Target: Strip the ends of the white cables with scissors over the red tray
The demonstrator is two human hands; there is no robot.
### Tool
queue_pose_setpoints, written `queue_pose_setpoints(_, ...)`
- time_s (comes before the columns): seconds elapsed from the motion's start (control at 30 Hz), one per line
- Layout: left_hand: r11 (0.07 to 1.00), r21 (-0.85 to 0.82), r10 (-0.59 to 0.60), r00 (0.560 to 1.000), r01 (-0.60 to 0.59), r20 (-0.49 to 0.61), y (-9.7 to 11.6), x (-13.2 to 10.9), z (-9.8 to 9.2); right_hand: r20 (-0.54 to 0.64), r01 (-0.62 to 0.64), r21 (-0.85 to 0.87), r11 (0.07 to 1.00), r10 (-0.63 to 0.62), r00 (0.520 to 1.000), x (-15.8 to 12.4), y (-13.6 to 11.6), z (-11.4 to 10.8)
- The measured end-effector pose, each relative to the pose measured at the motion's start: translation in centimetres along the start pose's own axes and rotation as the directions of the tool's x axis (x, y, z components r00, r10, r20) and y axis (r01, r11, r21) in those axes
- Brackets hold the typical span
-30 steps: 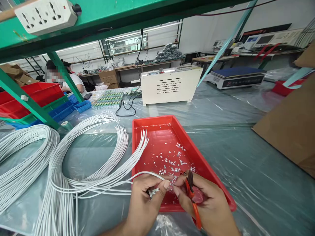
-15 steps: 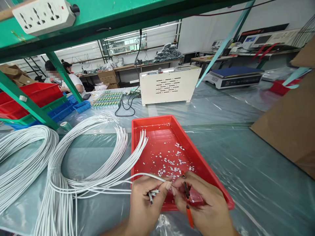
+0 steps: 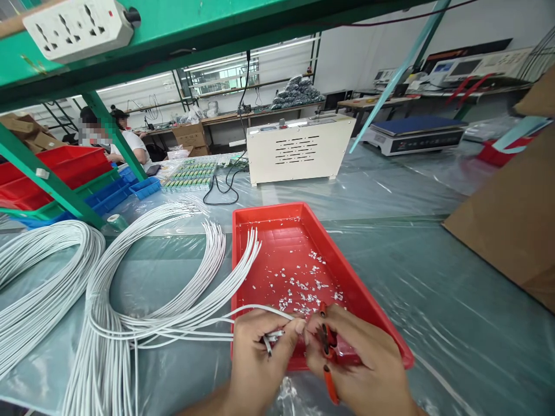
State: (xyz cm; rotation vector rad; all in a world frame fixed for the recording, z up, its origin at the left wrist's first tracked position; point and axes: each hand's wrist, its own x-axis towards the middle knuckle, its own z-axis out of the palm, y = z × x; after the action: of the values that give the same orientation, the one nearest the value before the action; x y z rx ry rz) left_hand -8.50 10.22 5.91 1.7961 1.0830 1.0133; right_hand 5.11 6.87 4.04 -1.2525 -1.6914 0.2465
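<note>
My left hand (image 3: 264,352) is closed round several white cables (image 3: 203,332), pinching the end of one between thumb and forefinger. Cut ends of others poke out of its palm. My right hand (image 3: 359,352) has orange-handled pliers or cutters (image 3: 330,381) tucked in its fingers, and its thumb and forefinger are at the tip of the pinched cable. What the tool's jaws look like is mostly hidden. Both hands are over the near end of a red tray (image 3: 321,237), where white scraps (image 3: 303,289) lie scattered. The cables run left to a large coil (image 3: 97,306).
Another cable coil (image 3: 47,277) lies at the far left. Behind the tray stand a cream metal box (image 3: 299,150) and a blue-topped scale (image 3: 416,136). A cardboard box (image 3: 507,219) leans in on the right. A green shelf beam (image 3: 182,29) crosses overhead. Two people sit at back left.
The fingertips of my right hand have come slightly away from my left at the cable tip. The tool has tilted a little in my right hand; the tray and coils stay put.
</note>
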Motion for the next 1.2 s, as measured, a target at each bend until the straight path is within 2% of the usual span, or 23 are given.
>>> queue_pose_setpoints(0.13,0.999,-0.015,-0.045,0.999,0.045,0.004,0.10,0.10,-0.06,-0.012,0.063,0.005,0.998,-0.063,0.998,-0.03,-0.26,-0.16)
queue_pose_setpoints(0.3,0.998,-0.012,-0.066,0.997,0.066,-0.028,0.06,0.11,-0.14,-0.042,0.024,0.046,0.999,-0.022,0.999,0.02,-0.02,-0.53)
queue_pose_setpoints(0.6,1.000,0.010,-0.015,1.000,0.015,-0.002,0.00,-0.13,-0.06,-0.026,0.026,0.022,0.999,-0.026,0.999,0.25,0.31,-0.34)
queue_pose_setpoints(0.77,0.999,-0.008,0.042,0.999,-0.042,-0.008,-0.31,-0.29,0.02,-0.072,0.064,-0.028,0.998,-0.066,0.995,0.31,0.14,-0.28)
queue_pose_setpoints(0.93,0.995,-0.027,0.100,0.995,-0.100,-0.016,-0.29,-0.38,0.12,-0.149,0.163,-0.169,0.972,-0.189,0.971,0.55,-0.24,-0.26)
queue_pose_setpoints(1.03,0.995,0.003,0.098,0.995,-0.098,-0.011,-0.25,-0.36,0.20,-0.151,0.199,-0.249,0.948,-0.241,0.959,0.67,-0.37,-0.14)
queue_pose_setpoints(1.2,0.998,0.022,0.065,0.998,-0.064,-0.008,-0.20,-0.23,0.40,-0.140,0.208,-0.276,0.938,-0.253,0.957,0.63,-0.36,-0.10)
